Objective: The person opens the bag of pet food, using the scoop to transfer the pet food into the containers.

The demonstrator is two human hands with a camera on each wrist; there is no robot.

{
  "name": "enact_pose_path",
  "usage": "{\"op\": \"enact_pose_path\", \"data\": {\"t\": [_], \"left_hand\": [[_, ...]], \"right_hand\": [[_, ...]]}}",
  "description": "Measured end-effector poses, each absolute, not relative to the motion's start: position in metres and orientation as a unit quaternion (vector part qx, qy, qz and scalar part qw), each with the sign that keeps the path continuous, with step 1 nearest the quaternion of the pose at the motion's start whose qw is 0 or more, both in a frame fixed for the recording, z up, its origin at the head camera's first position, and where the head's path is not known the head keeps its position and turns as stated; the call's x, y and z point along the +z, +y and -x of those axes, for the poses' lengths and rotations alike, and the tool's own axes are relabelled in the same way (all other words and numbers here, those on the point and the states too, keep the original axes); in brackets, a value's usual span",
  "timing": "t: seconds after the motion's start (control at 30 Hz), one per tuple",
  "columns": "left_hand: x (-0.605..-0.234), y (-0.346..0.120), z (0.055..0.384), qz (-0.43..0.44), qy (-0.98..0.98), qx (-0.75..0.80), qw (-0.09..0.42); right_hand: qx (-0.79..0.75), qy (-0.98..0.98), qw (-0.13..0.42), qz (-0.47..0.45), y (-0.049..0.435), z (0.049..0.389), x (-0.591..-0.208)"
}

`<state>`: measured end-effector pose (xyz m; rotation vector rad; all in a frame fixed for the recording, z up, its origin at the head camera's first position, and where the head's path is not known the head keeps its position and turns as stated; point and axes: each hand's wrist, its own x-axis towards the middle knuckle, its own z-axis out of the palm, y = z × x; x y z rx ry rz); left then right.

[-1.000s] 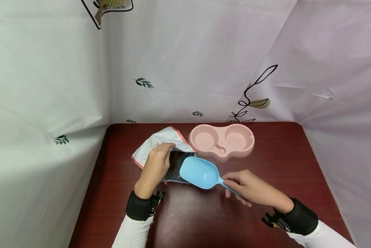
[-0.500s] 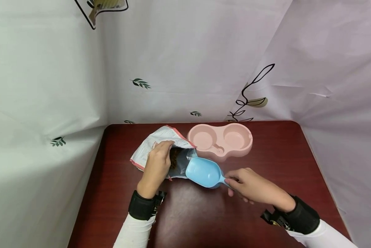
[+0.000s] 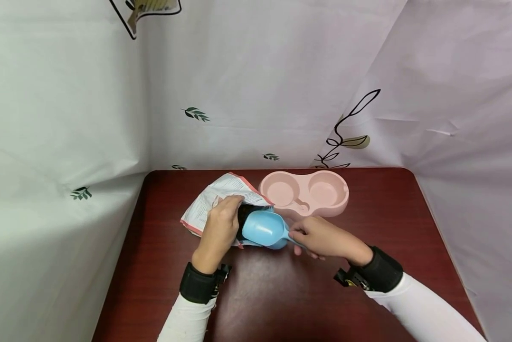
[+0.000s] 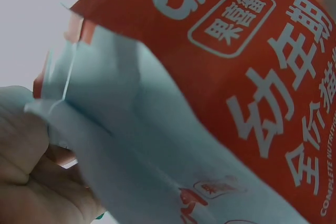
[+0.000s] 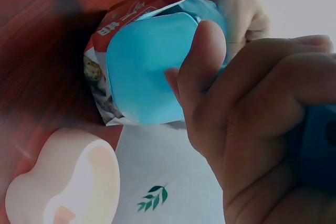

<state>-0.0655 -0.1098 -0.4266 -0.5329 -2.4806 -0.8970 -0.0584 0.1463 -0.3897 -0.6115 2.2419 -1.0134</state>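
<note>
A white and red cat food bag (image 3: 211,199) lies on the table with its mouth facing right; its printed red front (image 4: 220,51) fills much of the left wrist view. My left hand (image 3: 221,223) grips the bag's upper edge, keeping the mouth spread. In my right hand (image 3: 326,237) is a light blue scoop (image 3: 262,228), pinched by its handle. The scoop's bowl reaches into the bag's mouth, its front edge close beside the left fingers. Dark contents inside are mostly hidden by scoop and hand. From the right wrist view, the scoop's underside (image 5: 149,69) covers the opening.
Behind the scoop, near the table's back edge, stands a pink double bowl (image 3: 305,187) with two round hollows. The dark red table (image 3: 388,228) meets a white patterned cloth (image 3: 247,85) at the back and sides.
My right hand first drew the scoop slightly right, then moved it left and into the bag's mouth. The left hand keeps its grip on the bag with little movement.
</note>
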Motion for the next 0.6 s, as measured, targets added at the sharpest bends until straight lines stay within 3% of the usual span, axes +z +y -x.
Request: {"op": "enact_pose_path", "data": {"t": [0.6], "left_hand": [[-0.427, -0.107, 0.064, 0.198, -0.905, -0.318, 0.204]], "right_hand": [[-0.370, 0.851, 0.315, 0.201, 0.108, 0.086, -0.408]]}}
